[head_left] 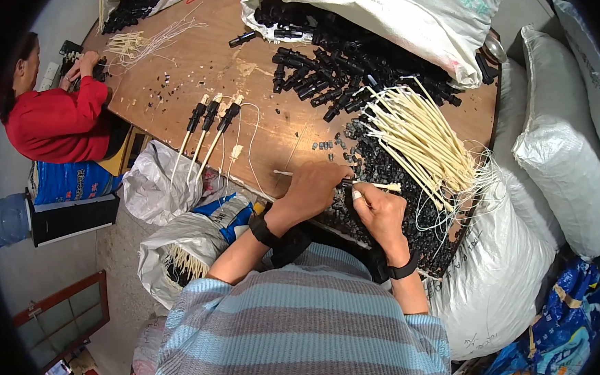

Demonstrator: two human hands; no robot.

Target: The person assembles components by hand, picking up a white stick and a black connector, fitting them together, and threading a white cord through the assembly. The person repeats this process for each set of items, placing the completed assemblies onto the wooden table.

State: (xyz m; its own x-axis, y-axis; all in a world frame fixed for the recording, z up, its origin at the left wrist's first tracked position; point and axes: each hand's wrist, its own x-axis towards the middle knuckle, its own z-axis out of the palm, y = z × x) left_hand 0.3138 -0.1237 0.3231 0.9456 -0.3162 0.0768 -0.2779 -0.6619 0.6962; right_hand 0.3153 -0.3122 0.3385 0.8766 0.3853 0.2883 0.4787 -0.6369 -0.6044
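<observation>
Both my hands meet at the table's near edge around a short black plastic fitting point(346, 182). My left hand point(310, 187) is closed on it, its fingers curled over and hiding much of it. My right hand point(383, 213) pinches close beside it, with white tape around one finger. A cream cord point(386, 187) sticks out past the right fingers, and a thin white end shows left of my left hand. Small dark plastic pieces point(370, 159) lie heaped beyond and beside my hands. A bundle of cream cords point(424, 142) rests on that heap to the right.
Three cords with black fittings point(209, 114) hang over the table's left edge. Black fittings point(331, 75) spill from a white sack point(400, 30). Full sacks point(557, 130) stand at the right, open sacks point(170, 254) at the left. A person in red point(59, 123) works at the far left.
</observation>
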